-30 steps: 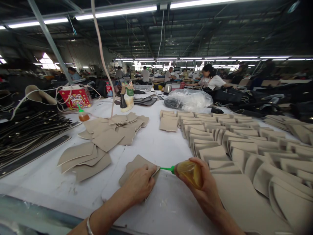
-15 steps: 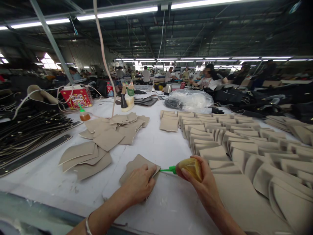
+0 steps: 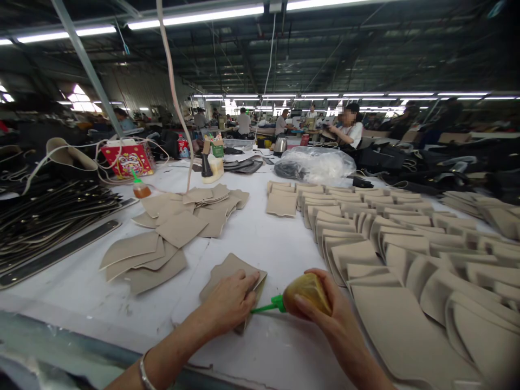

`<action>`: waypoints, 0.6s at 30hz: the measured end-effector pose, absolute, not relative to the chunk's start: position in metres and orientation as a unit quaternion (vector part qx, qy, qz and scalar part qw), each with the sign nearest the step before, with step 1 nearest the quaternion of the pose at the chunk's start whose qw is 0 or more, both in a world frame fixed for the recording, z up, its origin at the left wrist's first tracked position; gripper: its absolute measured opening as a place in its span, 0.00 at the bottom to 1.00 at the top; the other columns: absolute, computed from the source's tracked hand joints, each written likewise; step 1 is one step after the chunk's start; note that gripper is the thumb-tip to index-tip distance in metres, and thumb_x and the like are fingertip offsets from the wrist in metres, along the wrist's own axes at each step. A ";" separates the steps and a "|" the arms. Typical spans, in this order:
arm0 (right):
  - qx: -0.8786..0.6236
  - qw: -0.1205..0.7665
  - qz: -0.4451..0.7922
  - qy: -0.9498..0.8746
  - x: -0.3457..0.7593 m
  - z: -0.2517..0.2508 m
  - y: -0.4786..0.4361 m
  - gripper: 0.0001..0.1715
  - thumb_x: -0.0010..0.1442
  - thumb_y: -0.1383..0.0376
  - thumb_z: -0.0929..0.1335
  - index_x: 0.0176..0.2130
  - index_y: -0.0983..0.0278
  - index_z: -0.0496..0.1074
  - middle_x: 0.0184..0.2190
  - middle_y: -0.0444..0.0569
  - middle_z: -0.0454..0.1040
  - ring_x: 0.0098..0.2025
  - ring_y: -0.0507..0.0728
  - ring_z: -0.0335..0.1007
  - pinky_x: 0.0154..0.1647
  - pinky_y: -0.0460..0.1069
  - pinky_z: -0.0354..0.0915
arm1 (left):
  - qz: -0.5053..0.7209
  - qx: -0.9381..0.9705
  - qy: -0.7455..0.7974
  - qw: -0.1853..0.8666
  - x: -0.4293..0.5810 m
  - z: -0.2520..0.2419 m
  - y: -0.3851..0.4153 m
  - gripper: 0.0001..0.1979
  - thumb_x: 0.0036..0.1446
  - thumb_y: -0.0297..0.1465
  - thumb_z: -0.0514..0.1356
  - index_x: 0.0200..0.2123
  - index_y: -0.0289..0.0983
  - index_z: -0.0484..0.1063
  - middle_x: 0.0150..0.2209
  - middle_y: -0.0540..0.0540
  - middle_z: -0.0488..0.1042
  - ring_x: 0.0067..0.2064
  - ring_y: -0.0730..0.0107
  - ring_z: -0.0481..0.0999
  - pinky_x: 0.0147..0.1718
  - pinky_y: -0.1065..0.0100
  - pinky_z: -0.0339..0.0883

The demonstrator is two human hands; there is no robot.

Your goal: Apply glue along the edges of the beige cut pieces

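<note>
Long white fluorescent tubes (image 3: 197,17) hang beneath a dark ceiling of metal beams (image 3: 309,49), with a bright white window (image 3: 80,98) in the left background, a dim grey ribbed wall (image 3: 136,81) to its right, and a slanting grey metal post (image 3: 86,63) above the broad white worktop (image 3: 260,244).

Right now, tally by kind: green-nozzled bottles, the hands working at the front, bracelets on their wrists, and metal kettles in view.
Green-nozzled bottles: 2 (held bottle, table bottle)
Working hands: 2 (left hand, right hand)
Bracelet: 1
Metal kettle: 1
Total: 6
</note>
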State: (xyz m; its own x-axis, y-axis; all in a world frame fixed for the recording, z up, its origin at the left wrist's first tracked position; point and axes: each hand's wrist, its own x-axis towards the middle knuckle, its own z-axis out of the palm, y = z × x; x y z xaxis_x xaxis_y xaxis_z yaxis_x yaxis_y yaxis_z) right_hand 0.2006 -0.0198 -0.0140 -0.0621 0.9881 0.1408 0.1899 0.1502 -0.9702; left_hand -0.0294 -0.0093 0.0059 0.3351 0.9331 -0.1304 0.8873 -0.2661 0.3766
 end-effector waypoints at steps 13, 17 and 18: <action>-0.488 0.466 0.443 -0.591 0.196 -0.014 -0.035 0.30 0.56 0.49 0.72 0.50 0.59 0.61 0.37 0.44 0.70 0.38 0.62 0.68 0.40 0.52 0.64 | 0.050 0.788 0.584 0.189 -0.030 0.003 -0.011 0.25 0.62 0.34 0.45 0.62 0.44 0.59 0.44 0.44 0.71 0.44 0.60 0.74 0.44 0.63 0.64; -0.507 0.483 0.414 -0.582 0.196 -0.012 -0.037 0.31 0.54 0.49 0.73 0.50 0.59 0.62 0.38 0.44 0.70 0.39 0.61 0.67 0.40 0.51 0.63 | 0.058 0.789 0.581 0.191 -0.031 0.001 -0.011 0.25 0.62 0.35 0.44 0.62 0.43 0.59 0.44 0.44 0.71 0.44 0.59 0.74 0.44 0.62 0.65; -0.499 0.478 0.427 -0.583 0.195 -0.012 -0.037 0.30 0.55 0.50 0.73 0.50 0.59 0.61 0.37 0.43 0.70 0.38 0.61 0.67 0.39 0.50 0.63 | 0.059 0.790 0.579 0.191 -0.031 0.001 -0.011 0.25 0.62 0.35 0.44 0.62 0.44 0.59 0.44 0.44 0.71 0.43 0.59 0.74 0.44 0.62 0.65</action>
State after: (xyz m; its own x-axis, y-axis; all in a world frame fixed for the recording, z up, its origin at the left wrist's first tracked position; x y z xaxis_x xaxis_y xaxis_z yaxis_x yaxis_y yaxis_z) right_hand 0.1955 -0.0373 -0.0123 -0.0453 0.9904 0.1306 0.1739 0.1365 -0.9753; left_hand -0.0313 -0.0108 0.0006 0.3221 0.9380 -0.1284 0.8928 -0.2559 0.3706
